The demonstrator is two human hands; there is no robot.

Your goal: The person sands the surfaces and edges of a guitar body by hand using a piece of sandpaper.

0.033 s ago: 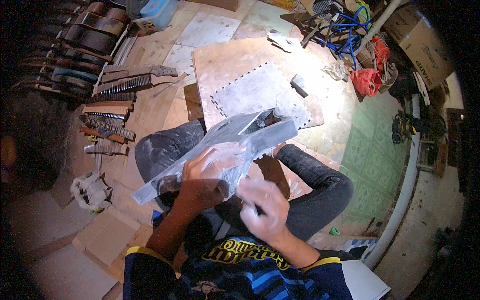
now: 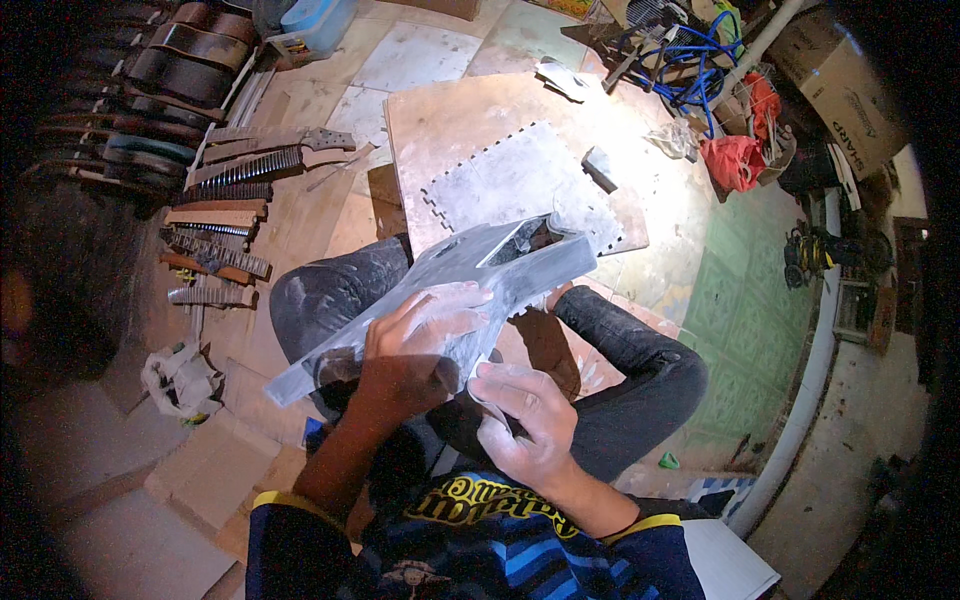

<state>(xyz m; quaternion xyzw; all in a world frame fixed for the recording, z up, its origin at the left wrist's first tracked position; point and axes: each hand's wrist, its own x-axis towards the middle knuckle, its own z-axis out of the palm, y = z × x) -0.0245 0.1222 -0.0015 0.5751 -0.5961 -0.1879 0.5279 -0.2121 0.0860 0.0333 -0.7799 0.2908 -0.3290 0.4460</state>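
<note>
A dusty grey, angular guitar body [image 2: 520,275] with a dark cutout near its far end lies slanted across my lap. My left hand [image 2: 415,340] grips it around the middle of its near side, fingers spread over the upper face and partly in shadow. Just to the right, my right hand [image 2: 525,420] pinches a pale folded sheet [image 2: 485,398], perhaps abrasive paper, against the body's near edge. Both hands are coated in pale dust. Beyond the body, a pale mat [image 2: 510,180] with notched edges rests on a wooden board [image 2: 430,110], and a small grey block [image 2: 598,168] sits at its right.
At left are stacked guitar bodies [image 2: 190,60], several necks [image 2: 215,215] and a white plastic bag [image 2: 180,385]. Blue cables [image 2: 690,80], red cloth [image 2: 730,160] and cardboard boxes [image 2: 830,90] lie at upper right. A pale pipe [image 2: 810,400] runs down the right side.
My right hand has shifted slightly and now sits against the guitar body's edge, where it was blurred in motion before. My left hand and the body look almost unchanged.
</note>
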